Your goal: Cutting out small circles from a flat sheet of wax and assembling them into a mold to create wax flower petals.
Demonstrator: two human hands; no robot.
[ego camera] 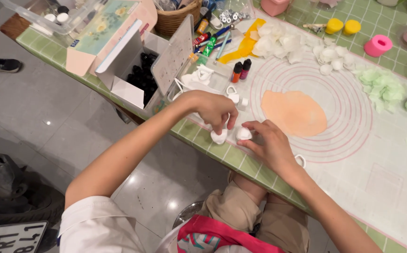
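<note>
My left hand (213,108) is curled over a small white piece (219,136) at the near edge of the table, its fingers pinching down on it. Right beside it, my right hand (267,143) rests on the white mat (377,154) and grips a second small white rounded piece (244,134) with fingers and thumb. The two pieces sit close together, almost touching. A flat rolled-out sheet of peach-coloured clay (295,113) lies on the mat just beyond my right hand.
White clay petals (278,44), pale green petals (381,86), yellow caps (343,26), a pink mould (378,45), small paint bottles (241,71), pens, a wicker basket (175,18) and an open box of dark bottles (145,77) crowd the green tiled table (231,157).
</note>
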